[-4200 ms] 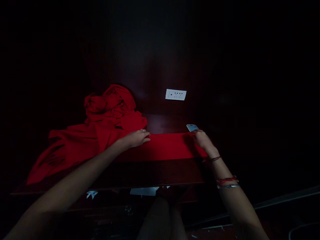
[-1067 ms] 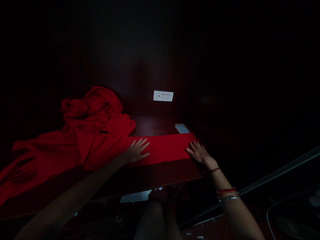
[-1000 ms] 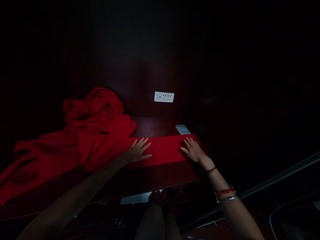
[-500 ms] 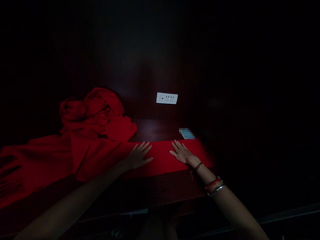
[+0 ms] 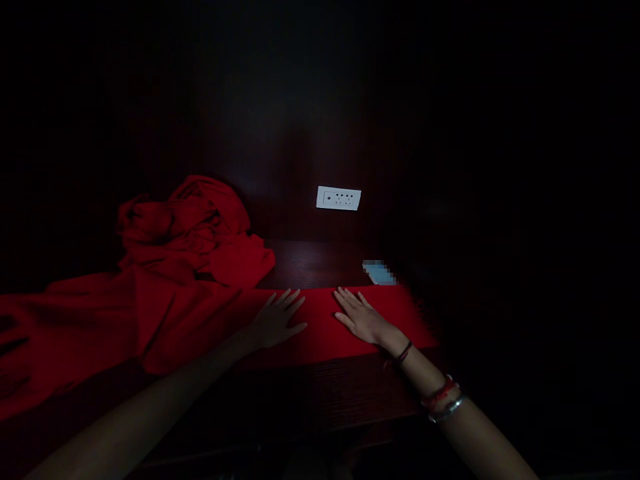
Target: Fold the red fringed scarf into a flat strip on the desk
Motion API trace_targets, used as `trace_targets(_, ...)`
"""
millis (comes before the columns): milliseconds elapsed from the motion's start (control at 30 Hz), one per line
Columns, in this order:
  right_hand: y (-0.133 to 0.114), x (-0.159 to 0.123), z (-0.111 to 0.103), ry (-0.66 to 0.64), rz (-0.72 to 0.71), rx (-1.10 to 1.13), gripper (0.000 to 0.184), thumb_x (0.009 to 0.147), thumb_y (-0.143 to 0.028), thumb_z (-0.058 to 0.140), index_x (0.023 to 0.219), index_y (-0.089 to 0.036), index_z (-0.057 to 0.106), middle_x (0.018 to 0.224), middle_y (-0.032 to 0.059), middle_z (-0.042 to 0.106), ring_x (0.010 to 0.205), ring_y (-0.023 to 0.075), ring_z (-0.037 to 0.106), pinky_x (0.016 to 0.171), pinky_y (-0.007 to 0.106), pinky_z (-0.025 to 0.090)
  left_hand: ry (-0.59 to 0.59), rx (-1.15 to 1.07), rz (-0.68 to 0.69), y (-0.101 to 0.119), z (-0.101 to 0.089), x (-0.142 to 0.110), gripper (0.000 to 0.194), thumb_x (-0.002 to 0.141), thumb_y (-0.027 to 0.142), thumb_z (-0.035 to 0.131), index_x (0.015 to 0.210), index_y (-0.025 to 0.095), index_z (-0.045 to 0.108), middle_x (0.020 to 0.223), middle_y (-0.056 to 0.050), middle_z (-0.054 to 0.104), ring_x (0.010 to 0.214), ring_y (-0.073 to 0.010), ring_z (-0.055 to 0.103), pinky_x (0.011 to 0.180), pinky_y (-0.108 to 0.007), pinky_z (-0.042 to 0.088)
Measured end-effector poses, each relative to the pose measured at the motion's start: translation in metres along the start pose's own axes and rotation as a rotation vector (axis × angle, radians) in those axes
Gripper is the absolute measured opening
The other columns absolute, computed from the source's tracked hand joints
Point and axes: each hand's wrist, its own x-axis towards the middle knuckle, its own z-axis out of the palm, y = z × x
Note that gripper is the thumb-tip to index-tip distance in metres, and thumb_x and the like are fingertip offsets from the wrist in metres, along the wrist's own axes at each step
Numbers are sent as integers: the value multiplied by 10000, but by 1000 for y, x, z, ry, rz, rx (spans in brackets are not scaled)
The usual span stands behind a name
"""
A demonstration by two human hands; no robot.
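A red fringed scarf lies across a dark wooden surface, its right part flat and smooth in a folded-looking strip. My left hand rests palm down on this strip with its fingers spread. To its right, my right hand also lies flat on the cloth, fingers stretched out. On the left the cloth turns loose and wrinkled, with fringe at the far left edge. Behind that part sits a crumpled heap of red cloth; whether it is the same piece I cannot tell.
A white wall socket is on the dark panel behind. A flat pale-blue item, blurred over, lies just beyond the scarf's right part. The wooden surface's front edge runs below my hands. Deep shadow covers the right side.
My right hand has slid slightly left over the scarf, closer to my left hand. My left hand stays nearly in place. The view has shifted slightly.
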Motion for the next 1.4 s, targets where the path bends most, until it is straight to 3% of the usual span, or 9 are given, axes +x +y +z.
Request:
trace_targets(67,0,1,2,-71,-22,47,669,814,-547,45,1330,-130,129,1382,82,115,1263,163,64,1026,369,83,-10,-1,-5,0,0,-1,689,776,621,185,1303,181,239,1371,-62,168,1251,-246,118,996,-422,114)
trace_targets(167,21,-2,5,-115,127,13,707,803,-568,70,1326,-97,142,1378,111,112,1262,189,58,1023,392,65,-7,-3,5,0,0,-1,676,784,610,188,1303,180,236,1372,-61,164,1253,-242,111,996,-422,112)
trace_targets(300,40,-10,3,-52,293,-70,743,803,-566,94,1301,-28,213,1361,157,163,1261,217,52,1023,400,37,-7,-1,8,-2,2,0,665,788,598,205,1303,179,232,1372,-63,165,1251,-240,118,991,-426,121)
trace_targets(400,17,-15,1,23,168,-27,743,805,-565,84,1305,-27,198,1368,154,138,1262,208,57,1028,374,55,-1,2,6,-2,3,1,670,786,601,205,1301,174,240,1369,-65,174,1251,-242,121,991,-422,121)
trace_targets(533,-14,-16,1,-54,-74,89,664,822,-539,75,1326,-115,157,1379,96,131,1262,173,69,1029,356,81,11,11,0,-2,4,1,677,782,610,195,1300,176,244,1367,-67,187,1249,-244,127,992,-416,119)
trace_targets(800,33,-15,2,-79,291,0,742,810,-558,106,1302,-9,192,1363,171,127,1256,224,72,1024,368,103,23,29,11,-5,7,1,663,791,594,207,1299,170,245,1362,-82,201,1244,-247,145,985,-417,133)
trace_targets(1067,-26,-8,4,-33,-81,95,703,815,-553,96,1312,-66,197,1370,139,139,1259,199,76,1026,353,123,3,-16,-16,-1,4,2,656,787,589,238,1304,186,228,1364,-75,195,1250,-244,126,982,-431,135)
trace_targets(1267,5,-9,6,-93,158,70,755,792,-593,114,1317,-53,164,1375,151,103,1256,229,63,1021,359,128,-28,-3,-27,-15,-3,-19,633,805,567,215,1306,180,223,1366,-75,188,1249,-229,137,989,-409,136)
trace_targets(1400,-7,-3,0,-42,156,88,736,788,-600,115,1329,-100,134,1387,118,58,1258,231,18,1019,379,104,-51,1,-78,-19,-10,-32,688,787,598,208,1309,150,217,1372,-112,139,1249,-257,119,984,-432,128)
